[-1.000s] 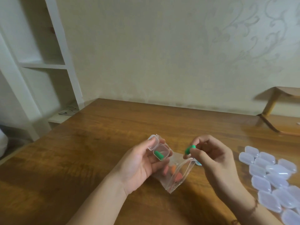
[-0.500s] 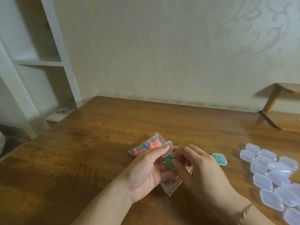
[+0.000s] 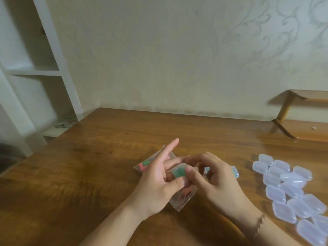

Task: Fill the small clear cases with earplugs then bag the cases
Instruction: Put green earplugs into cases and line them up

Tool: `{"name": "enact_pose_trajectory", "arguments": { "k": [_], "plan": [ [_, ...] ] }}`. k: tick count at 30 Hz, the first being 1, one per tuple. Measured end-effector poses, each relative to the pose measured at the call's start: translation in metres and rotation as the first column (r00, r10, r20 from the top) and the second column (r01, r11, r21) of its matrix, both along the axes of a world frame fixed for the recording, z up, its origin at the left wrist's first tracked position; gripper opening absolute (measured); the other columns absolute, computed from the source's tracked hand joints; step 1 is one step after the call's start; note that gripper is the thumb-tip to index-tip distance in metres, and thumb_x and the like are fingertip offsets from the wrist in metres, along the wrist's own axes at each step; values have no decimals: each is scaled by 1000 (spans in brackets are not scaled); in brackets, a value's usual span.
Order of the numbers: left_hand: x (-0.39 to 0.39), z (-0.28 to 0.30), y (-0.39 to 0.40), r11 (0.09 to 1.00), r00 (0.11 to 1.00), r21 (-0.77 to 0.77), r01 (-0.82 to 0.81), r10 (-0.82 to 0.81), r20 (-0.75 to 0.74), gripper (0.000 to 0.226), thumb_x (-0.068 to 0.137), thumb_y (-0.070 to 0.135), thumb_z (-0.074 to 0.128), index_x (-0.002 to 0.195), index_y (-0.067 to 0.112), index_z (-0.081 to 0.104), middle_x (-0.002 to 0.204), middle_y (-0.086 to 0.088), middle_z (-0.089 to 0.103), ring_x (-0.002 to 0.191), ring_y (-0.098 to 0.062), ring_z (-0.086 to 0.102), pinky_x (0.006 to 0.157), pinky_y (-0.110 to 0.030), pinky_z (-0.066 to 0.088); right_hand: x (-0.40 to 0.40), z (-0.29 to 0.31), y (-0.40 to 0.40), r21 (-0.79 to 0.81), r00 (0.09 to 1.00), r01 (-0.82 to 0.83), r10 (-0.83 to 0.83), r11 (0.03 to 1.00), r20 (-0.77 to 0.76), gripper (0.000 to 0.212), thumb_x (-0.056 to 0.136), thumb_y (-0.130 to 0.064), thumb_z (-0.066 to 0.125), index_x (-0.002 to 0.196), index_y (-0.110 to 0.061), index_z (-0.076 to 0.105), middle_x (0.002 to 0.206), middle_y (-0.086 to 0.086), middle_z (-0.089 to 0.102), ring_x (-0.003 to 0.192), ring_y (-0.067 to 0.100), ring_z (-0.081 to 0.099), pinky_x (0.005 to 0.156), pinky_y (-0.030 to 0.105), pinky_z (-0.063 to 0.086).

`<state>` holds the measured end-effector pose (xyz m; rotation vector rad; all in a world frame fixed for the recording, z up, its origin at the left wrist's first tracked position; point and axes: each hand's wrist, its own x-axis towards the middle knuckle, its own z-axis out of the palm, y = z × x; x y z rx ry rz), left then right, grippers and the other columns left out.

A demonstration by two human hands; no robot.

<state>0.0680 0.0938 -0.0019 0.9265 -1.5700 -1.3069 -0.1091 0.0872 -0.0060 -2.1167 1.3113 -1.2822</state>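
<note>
wall: cream wall, faint scroll pattern
shelving: white shelving, left of worktop
rack: wooden rack, right

small clear case w/ green earplugs, pinched btwn both hands; empty cases clustered at right

Head view looks down at table

A home room — patterned wallpaper, white shelving, wooden table.
</note>
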Motion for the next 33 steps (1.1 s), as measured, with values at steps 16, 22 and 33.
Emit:
{"name": "enact_pose_trajectory", "arguments": {
  "k": [16, 22, 33],
  "plan": [
    [-86, 14, -39, 857, 481, -479, 192, 343, 807, 56, 93, 40, 64, 144, 33, 45, 146, 12, 47, 133, -10, 43, 105, -31, 43, -136, 21, -22, 320, 846, 532, -473, 784, -247, 7, 90, -24, 66, 96, -22, 64, 93, -1, 71, 74, 2, 60, 51, 11, 41],
    [-112, 1, -59, 889, 379, -393, 236, 288, 879, 52, 92, 31, 67, 142, 30, 49, 139, 6, 56, 124, -17, 54, 100, -37, 51, -117, 12, -24, 246, 735, 585, -377, 773, -564, 17, 97, -31, 52, 109, -25, 62, 101, -2, 64, 83, 14, 62, 65, 23, 51],
    [-119, -5, -66, 913, 444, -343, 220, 219, 869, 53, 89, 45, 67, 138, 30, 53, 124, 9, 58, 109, -10, 56, 88, -31, 53, -109, 3, -24, 125, 653, 564, -348, 817, -672, 22, 97, -42, 46, 106, -29, 62, 96, -5, 65, 82, 11, 60, 67, 26, 56]
  ]
}}
